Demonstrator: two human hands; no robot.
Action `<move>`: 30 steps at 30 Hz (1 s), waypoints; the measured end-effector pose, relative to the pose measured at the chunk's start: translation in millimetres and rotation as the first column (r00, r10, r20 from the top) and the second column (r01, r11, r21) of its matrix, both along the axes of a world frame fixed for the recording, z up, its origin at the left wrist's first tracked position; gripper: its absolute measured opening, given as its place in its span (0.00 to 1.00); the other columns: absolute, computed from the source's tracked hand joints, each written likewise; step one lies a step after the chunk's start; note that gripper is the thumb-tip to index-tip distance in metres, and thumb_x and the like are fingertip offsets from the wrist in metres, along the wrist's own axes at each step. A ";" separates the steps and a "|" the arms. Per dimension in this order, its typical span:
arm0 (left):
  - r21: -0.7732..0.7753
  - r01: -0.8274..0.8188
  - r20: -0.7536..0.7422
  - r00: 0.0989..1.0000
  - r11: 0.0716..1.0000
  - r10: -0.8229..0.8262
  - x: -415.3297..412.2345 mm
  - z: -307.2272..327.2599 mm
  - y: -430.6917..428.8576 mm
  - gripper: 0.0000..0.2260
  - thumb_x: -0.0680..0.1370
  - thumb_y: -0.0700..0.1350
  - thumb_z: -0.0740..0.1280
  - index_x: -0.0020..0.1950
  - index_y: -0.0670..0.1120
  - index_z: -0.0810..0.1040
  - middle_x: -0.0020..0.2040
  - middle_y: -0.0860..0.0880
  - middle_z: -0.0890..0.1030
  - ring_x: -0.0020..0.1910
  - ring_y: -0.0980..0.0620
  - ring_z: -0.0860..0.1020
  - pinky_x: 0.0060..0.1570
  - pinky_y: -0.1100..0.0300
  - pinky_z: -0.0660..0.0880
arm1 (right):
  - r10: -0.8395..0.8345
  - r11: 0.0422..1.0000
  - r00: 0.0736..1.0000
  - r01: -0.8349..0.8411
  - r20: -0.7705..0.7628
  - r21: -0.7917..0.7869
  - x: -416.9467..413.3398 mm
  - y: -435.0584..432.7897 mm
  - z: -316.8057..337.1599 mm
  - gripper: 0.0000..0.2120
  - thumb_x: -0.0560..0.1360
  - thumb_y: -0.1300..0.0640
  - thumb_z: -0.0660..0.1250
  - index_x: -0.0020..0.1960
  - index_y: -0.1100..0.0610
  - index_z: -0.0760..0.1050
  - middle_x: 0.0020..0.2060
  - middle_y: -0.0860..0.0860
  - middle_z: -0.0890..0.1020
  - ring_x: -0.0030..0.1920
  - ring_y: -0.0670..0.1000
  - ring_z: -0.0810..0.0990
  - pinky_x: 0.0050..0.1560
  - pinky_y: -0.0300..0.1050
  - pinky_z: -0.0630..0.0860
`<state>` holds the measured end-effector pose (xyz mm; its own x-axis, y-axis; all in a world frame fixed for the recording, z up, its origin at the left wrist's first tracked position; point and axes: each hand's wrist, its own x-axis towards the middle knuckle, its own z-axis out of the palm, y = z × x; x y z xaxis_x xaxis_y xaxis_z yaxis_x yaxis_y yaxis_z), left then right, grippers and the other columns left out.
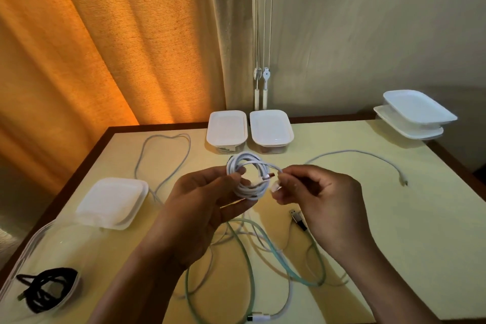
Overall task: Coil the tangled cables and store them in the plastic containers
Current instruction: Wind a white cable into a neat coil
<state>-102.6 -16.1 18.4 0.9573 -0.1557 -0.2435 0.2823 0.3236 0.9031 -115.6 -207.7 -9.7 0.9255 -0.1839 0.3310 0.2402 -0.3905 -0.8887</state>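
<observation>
White cable (pixel 249 177): coiled, raised above worktop centre. Green and white cables (pixel 263 252): tangled, near edge. Lidded containers (pixel 226 127): far edge. Black cable (pixel 47 288): coiled inside open container (pixel 36 238), near-left corner.

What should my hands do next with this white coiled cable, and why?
Probably tuck the free end through the white coiled cable to lock it. The left hand grips that coil, which looks fully wound, and the right hand pinches the short tail beside it, so only that end is loose.

Table (pixel 394 218): pale yellow top, dark wood edging. Far edge: two lidded plastic containers (pixel 227 127) side by side. Left: stacked lids (pixel 113 202), clear container (pixel 31 244) (black cable (pixel 44 289) coiled inside); centre: tangled white and teal cables (pixel 302 275).
</observation>
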 end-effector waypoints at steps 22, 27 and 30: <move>0.217 -0.036 0.016 0.999 0.976 0.033 -7.0 -0.8 -7.5 0.06 0.77 0.38 0.72 0.52 0.38 0.84 0.43 0.38 0.87 0.43 0.41 0.87 0.44 0.55 0.85 | 0.307 0.755 0.943 -0.160 -0.128 0.637 1.8 12.7 -1.5 0.22 0.71 0.45 0.76 0.56 0.60 0.85 0.51 0.60 0.87 0.56 0.61 0.85 0.61 0.53 0.78; 0.206 0.082 -0.012 0.997 0.975 -0.082 -3.0 -3.3 -2.0 0.11 0.75 0.43 0.73 0.55 0.41 0.85 0.49 0.41 0.87 0.48 0.43 0.86 0.46 0.55 0.83 | 0.359 0.640 0.922 -0.128 -0.147 0.758 1.8 15.2 2.5 0.16 0.70 0.51 0.73 0.51 0.62 0.86 0.50 0.63 0.86 0.51 0.58 0.85 0.57 0.51 0.78; 0.209 0.153 -0.011 0.988 0.966 -0.154 -1.4 -4.7 1.5 0.13 0.73 0.46 0.73 0.56 0.43 0.87 0.52 0.43 0.87 0.49 0.46 0.85 0.45 0.58 0.81 | 0.428 0.554 0.892 -0.128 -0.149 0.822 1.1 15.3 5.7 0.14 0.73 0.54 0.70 0.50 0.63 0.86 0.51 0.63 0.85 0.51 0.57 0.83 0.62 0.54 0.77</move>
<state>-104.1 -14.6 13.7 0.9271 -0.2475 -0.2815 0.3094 0.0813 0.9475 -114.5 -192.4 -4.0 0.9925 0.0574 -0.1077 -0.1218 0.5210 -0.8448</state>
